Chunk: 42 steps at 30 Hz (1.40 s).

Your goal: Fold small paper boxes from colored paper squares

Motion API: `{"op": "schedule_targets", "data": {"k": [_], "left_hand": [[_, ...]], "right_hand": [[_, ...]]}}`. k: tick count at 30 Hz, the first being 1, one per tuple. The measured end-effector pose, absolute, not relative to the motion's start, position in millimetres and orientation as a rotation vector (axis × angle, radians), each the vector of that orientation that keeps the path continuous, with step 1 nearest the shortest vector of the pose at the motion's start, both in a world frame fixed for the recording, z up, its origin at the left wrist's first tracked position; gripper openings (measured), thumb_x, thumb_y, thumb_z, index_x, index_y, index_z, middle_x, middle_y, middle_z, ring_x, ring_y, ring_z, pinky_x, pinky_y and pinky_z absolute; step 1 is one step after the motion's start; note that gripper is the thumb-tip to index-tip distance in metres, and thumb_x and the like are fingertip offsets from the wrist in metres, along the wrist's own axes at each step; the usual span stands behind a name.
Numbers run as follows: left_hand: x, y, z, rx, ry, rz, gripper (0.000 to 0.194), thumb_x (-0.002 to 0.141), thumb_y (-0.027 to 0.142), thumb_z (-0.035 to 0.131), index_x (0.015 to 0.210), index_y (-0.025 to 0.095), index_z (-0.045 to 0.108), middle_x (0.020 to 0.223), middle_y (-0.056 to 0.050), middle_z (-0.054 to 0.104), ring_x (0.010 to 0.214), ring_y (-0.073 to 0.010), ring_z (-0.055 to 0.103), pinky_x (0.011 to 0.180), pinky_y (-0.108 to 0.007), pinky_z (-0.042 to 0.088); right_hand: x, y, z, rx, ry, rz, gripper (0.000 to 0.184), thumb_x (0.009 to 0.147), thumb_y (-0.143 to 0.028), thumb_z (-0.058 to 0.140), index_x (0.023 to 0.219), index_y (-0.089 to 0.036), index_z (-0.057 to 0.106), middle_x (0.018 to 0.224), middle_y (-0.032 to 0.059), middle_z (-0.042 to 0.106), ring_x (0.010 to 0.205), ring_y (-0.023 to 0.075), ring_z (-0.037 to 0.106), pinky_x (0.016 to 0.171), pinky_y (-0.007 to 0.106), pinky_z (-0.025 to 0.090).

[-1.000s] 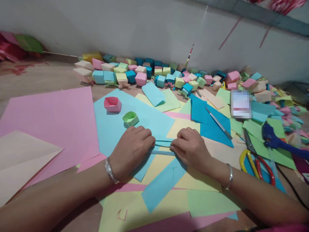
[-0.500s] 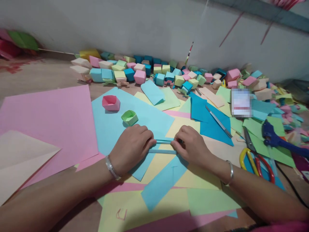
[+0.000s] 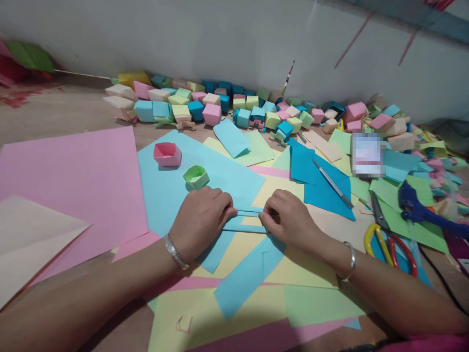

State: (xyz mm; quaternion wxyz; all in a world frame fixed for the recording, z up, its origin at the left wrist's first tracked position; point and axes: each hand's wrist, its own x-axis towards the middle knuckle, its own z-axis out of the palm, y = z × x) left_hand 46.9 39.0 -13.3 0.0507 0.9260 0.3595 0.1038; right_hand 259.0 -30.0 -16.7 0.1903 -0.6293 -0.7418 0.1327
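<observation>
Between both hands stretches a folded light blue paper strip (image 3: pixel 245 228), its long edges running left to right. My left hand (image 3: pixel 203 222) pinches its left end with thumb and fingertips. At the other end, my right hand (image 3: pixel 289 215) is closed on the strip in a similar pinch. The fingers hide both ends of the paper. Just beyond my left hand sits a small open green paper box (image 3: pixel 197 177), with a pink paper box (image 3: pixel 167 154) farther back. Below the hands lies a flat light blue paper piece (image 3: pixel 249 278) bearing a pencil mark.
Many small folded paper boxes (image 3: pixel 211 115) line the wall. On the right lie a cutter knife (image 3: pixel 332 185), scissors (image 3: pixel 388 239) with yellow and red handles, and a blue glue gun (image 3: pixel 421 210). A large pink sheet (image 3: pixel 91 181) covers the left side.
The folded strip has tilted slightly, so more of its upper face shows between the hands. Both hands keep their pinch almost in place.
</observation>
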Motion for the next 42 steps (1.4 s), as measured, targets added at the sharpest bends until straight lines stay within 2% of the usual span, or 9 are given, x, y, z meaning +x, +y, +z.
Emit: {"op": "schedule_targets", "data": {"k": [3,5,10,13,17,23,28,37,42], "left_hand": [[47,39,-11,2.786,1.078,0.369,0.015,0.089,0.028,0.06,0.078,0.018,0.061,0.071,-0.003,0.06,0.065,-0.0188,0.049,0.059,-0.031,0.029],[46,39,-10,2.81,1.036,0.434,0.013,0.089,0.021,0.058,0.078,0.018,0.063,0.073,-0.004,0.061,0.067,-0.019,0.048,0.061,-0.031,0.03],[44,37,-11,2.986,0.76,0.57,0.026,0.092,0.012,0.049,0.077,0.022,0.069,0.081,-0.005,0.061,0.074,-0.0208,0.047,0.065,-0.034,0.033],[44,30,-7,3.105,0.638,0.454,0.022,0.092,0.013,0.05,0.082,0.019,0.068,0.077,-0.005,0.059,0.073,-0.0215,0.047,0.063,-0.035,0.033],[48,17,0,3.201,0.567,0.215,0.017,0.084,0.007,0.049,0.083,0.014,0.064,0.073,-0.005,0.054,0.065,-0.0215,0.045,0.057,-0.036,0.03],[49,12,2,3.191,0.571,0.148,0.016,0.084,0.01,0.046,0.09,0.015,0.061,0.075,-0.004,0.054,0.065,-0.0214,0.047,0.058,-0.037,0.03],[48,14,3,3.206,0.609,0.119,0.019,0.086,0.009,0.044,0.093,0.015,0.06,0.075,-0.003,0.055,0.064,-0.021,0.049,0.057,-0.036,0.029],[47,15,4,3.204,0.624,0.103,0.017,0.086,0.01,0.045,0.09,0.015,0.061,0.077,-0.004,0.057,0.067,-0.0211,0.051,0.059,-0.037,0.03],[47,15,6,3.227,0.639,0.094,0.015,0.082,0.008,0.049,0.081,0.016,0.062,0.076,-0.004,0.057,0.068,-0.0228,0.051,0.058,-0.038,0.03]], "right_hand": [[258,-30,-17,-1.729,-2.055,0.381,0.008,0.081,-0.014,0.056,0.076,-0.018,0.05,0.078,0.002,0.049,0.072,0.0147,0.041,0.061,0.027,0.028],[256,-31,-17,-1.671,-2.069,0.318,0.006,0.082,-0.011,0.055,0.079,-0.017,0.054,0.079,0.0027,0.049,0.073,0.0149,0.04,0.062,0.027,0.027],[251,-34,-21,-1.575,-2.256,-0.145,0.022,0.079,-0.003,0.051,0.063,-0.017,0.055,0.068,0.0014,0.045,0.068,0.0147,0.031,0.062,0.031,0.018],[251,-38,-19,-1.485,-2.369,-0.345,0.022,0.078,-0.002,0.055,0.062,-0.017,0.055,0.066,0.0016,0.047,0.07,0.0157,0.032,0.062,0.033,0.016],[250,-42,-13,-1.332,-2.496,-0.55,0.023,0.082,-0.002,0.055,0.063,-0.017,0.056,0.063,0.0023,0.048,0.07,0.0169,0.033,0.063,0.035,0.017],[246,-47,-13,-1.37,-2.561,-0.554,0.013,0.092,-0.015,0.053,0.083,-0.017,0.062,0.064,0.0005,0.048,0.065,0.0169,0.032,0.062,0.035,0.015],[246,-54,-13,-1.353,-2.614,-0.601,0.016,0.085,-0.007,0.057,0.071,-0.016,0.058,0.067,0.0027,0.05,0.068,0.0178,0.036,0.061,0.035,0.014],[251,-67,-4,-1.548,-2.776,-0.592,0.018,0.074,-0.001,0.058,0.063,-0.014,0.057,0.066,0.0067,0.051,0.063,0.0169,0.035,0.059,0.035,0.011],[251,-66,-3,-1.537,-2.797,-0.561,0.017,0.069,-0.001,0.06,0.062,-0.015,0.056,0.066,0.0064,0.05,0.063,0.0169,0.034,0.058,0.035,0.01]]}}
